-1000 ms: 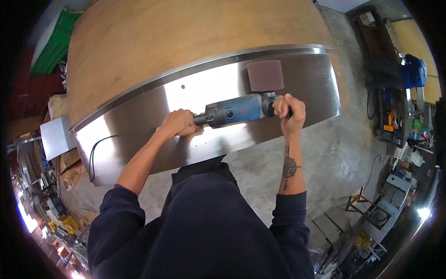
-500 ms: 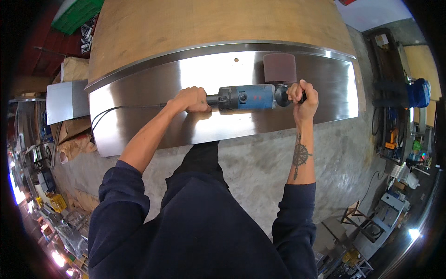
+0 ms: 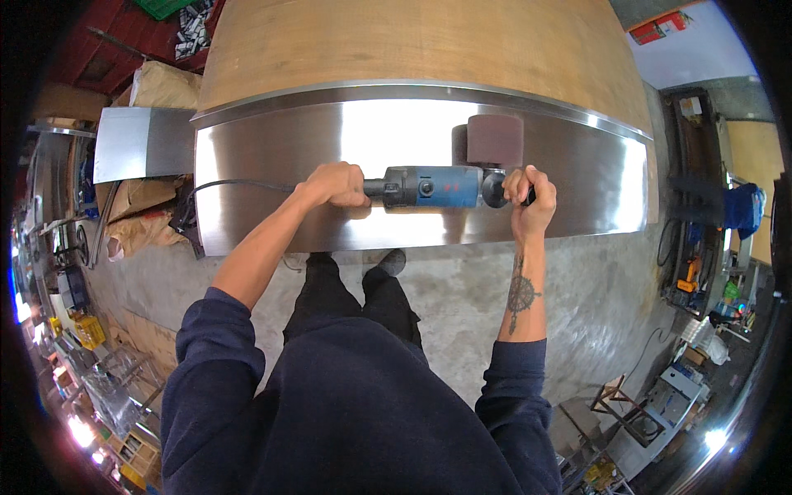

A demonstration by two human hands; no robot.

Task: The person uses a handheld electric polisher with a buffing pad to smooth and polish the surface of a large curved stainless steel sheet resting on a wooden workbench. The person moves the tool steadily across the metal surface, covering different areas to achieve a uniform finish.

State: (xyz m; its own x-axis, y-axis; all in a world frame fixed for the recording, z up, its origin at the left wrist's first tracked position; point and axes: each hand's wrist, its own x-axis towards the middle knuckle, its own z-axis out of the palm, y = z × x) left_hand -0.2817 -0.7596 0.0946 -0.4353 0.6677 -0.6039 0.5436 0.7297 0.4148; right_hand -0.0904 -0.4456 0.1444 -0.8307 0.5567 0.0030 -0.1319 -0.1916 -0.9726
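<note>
Both hands are on a blue and black electric drum polisher (image 3: pixel 445 186), lying level from left to right. My left hand (image 3: pixel 334 183) is wrapped round its dark rear handle, where the black power cord (image 3: pixel 239 182) comes out. My right hand (image 3: pixel 530 198) closes round the black side handle at the front end. Beyond that end sits the brownish-red abrasive drum (image 3: pixel 495 139), over a long shiny metal sheet (image 3: pixel 586 186). Whether the drum touches the sheet I cannot tell. A raised lip (image 3: pixel 412 89) runs along the sheet's far edge.
The sheet rests on a wooden board (image 3: pixel 412 41). At left stand a grey metal box (image 3: pixel 140 144) and brown paper (image 3: pixel 144 198). A cluttered rack (image 3: pixel 693 206) is at right, with a small metal frame (image 3: pixel 623 404) lower down. My feet are on concrete.
The view has shifted, and both my feet now show below the sheet. The drum sits slightly farther from the sheet's back lip. Both hands keep their grip.
</note>
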